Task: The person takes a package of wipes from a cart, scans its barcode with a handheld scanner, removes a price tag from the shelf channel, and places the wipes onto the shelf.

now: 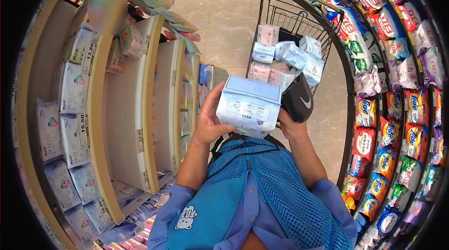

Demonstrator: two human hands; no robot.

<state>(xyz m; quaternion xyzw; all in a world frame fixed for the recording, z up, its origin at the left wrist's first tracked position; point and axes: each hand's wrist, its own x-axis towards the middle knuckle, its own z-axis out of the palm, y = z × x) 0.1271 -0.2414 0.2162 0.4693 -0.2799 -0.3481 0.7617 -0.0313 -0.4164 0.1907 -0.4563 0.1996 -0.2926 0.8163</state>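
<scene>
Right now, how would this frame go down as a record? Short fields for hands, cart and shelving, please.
Left hand: holds one side of a blue-and-white pack
Right hand: appears to grip a black object with a white mark; any contact with the pack is unclear
Cart: ahead, bearing blue packs and pink packs
Shelving, picture left: pale packs, price labels
Shelving, picture right: Tide bags, other bagged goods

"Tide": orange detergent bags (pixel 365 112) | "立白": red-white bag (pixel 387 23) | "13.80": upper tag (pixel 88 58) | "15.50": middle tag (pixel 84 131) | "16.80": lower tag (pixel 104 208)
</scene>
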